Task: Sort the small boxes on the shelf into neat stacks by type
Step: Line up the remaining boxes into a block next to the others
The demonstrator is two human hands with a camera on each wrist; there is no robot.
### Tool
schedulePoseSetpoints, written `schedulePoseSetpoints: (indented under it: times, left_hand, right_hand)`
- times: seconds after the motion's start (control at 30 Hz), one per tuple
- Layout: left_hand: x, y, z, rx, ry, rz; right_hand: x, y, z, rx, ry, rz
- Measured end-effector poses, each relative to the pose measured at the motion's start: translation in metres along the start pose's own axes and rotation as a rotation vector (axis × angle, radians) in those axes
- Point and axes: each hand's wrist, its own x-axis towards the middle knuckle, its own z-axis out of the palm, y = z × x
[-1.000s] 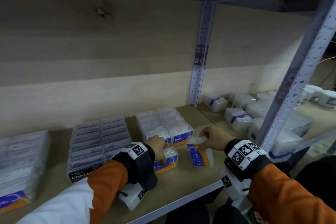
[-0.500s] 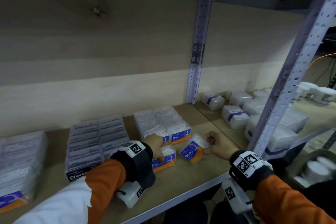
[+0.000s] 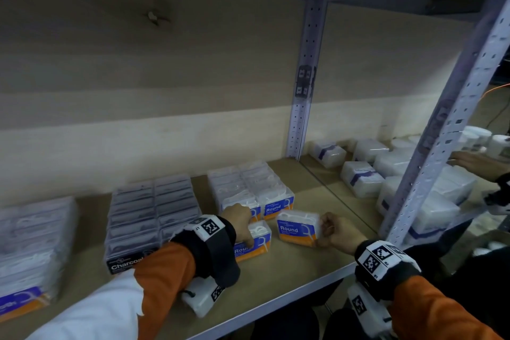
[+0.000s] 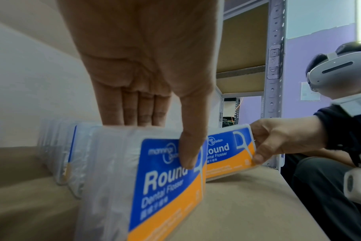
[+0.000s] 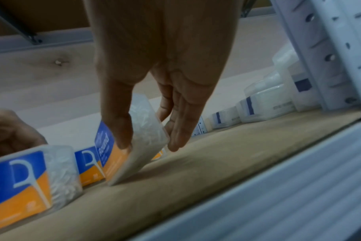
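Note:
Two "Round" dental flosser boxes with blue and orange labels sit at the front of the wooden shelf. My left hand grips the left box, thumb on its label and fingers over its top. It stands in front of a double row of the same boxes. My right hand pinches the right end of the second box, which is tilted with its lower edge at the shelf board. The two boxes stand a small gap apart.
Rows of black "Charcoal" boxes lie left of the Round rows, and another Round stack sits far left. Beyond the metal upright, white boxes with purple bands fill the neighbouring bay, where another person's hand reaches.
My right hand has turned its box from standing on end to label facing me and brought it left, toward the other box. My left hand has stayed on its box.

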Motion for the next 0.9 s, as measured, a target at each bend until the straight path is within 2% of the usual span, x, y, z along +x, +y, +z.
schedulePoseSetpoints:
  times: [0.17, 0.4, 0.53, 0.73, 0.9]
  left_hand:
    - [-0.002, 0.0, 0.0, -0.003, 0.01, -0.006]
    - [-0.003, -0.002, 0.001, -0.02, 0.015, 0.0]
    - [-0.004, -0.002, 0.004, -0.019, 0.016, 0.012]
    - [-0.008, 0.001, 0.013, 0.124, 0.068, 0.037]
    - [-0.006, 0.005, 0.013, 0.104, 0.086, 0.021]
  right_hand:
    - [0.002, -0.004, 0.001, -0.12, -0.01, 0.0]
    - [0.004, -0.014, -0.006, -0.273, -0.111, 0.017]
    - [0.007, -0.025, -0.007, -0.302, -0.118, -0.025]
    - [0.013, -0.045, -0.004, -0.608, -0.145, -0.109]
    - [0.023, -0.053, -0.003, -0.695, -0.134, -0.145]
